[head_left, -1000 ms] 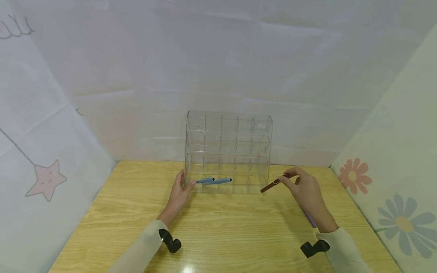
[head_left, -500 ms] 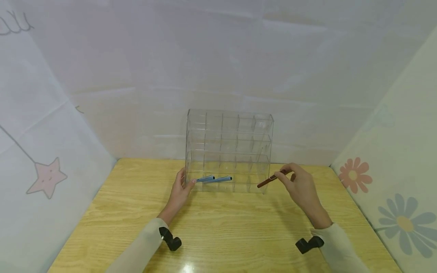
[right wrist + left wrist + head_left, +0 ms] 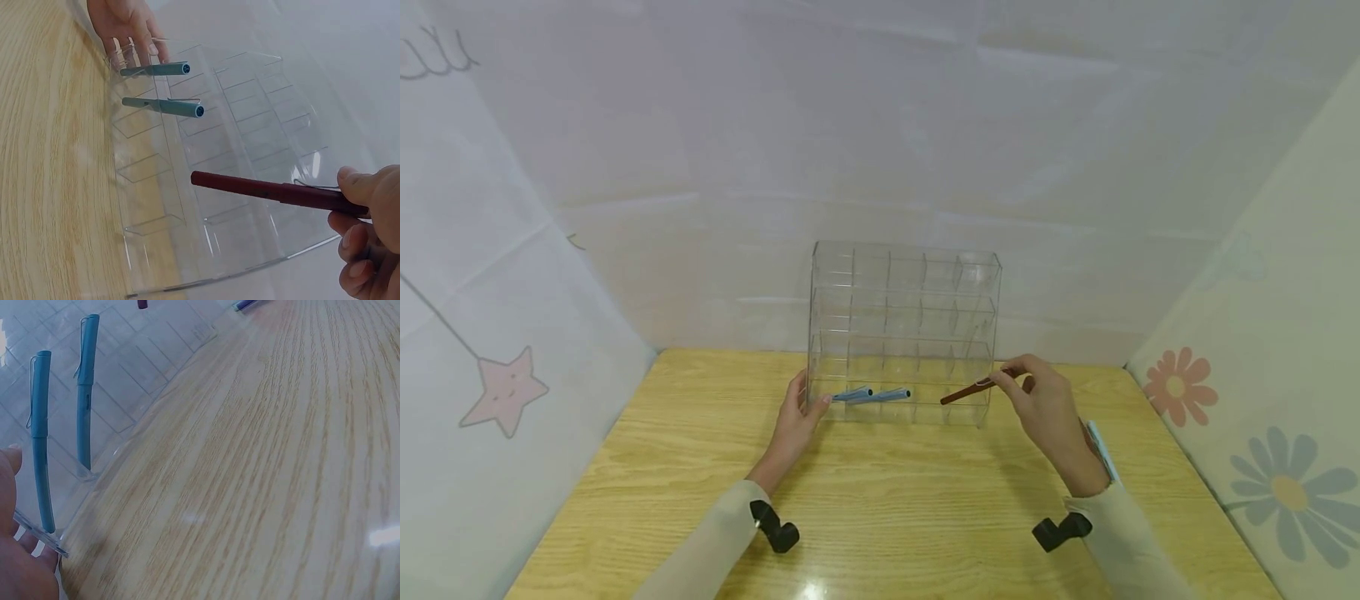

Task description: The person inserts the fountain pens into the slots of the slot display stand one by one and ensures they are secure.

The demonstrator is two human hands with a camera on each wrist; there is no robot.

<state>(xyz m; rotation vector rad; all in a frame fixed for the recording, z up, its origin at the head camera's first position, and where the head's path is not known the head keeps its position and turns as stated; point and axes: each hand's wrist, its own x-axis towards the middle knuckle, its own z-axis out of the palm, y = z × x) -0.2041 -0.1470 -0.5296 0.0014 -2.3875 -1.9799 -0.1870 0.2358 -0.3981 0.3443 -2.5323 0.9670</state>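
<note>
A clear acrylic organizer (image 3: 917, 339) with rows of small compartments stands on the table. My left hand (image 3: 793, 425) grips its lower left side, the thumb at the front. Two blue pens (image 3: 891, 396) lean in the bottom row at the left, their capped ends outward; the left wrist view shows their clips (image 3: 81, 356). My right hand (image 3: 1047, 408) pinches a dark red pen (image 3: 958, 393) by its clip end. In the right wrist view the red pen (image 3: 250, 188) points toward the compartments, its free end in front of the lower rows. Whether it touches the organizer I cannot tell.
A light blue pen (image 3: 1102, 451) lies on the wooden table (image 3: 887, 508) behind my right wrist, partly hidden. At the top of the left wrist view a purple pen (image 3: 247, 304) shows. A white cloth wall (image 3: 895, 125) stands close behind the organizer.
My right hand has moved left with the red pen, bringing its tip in front of the organizer's bottom row. The light blue pen has come into sight. My left hand stays put.
</note>
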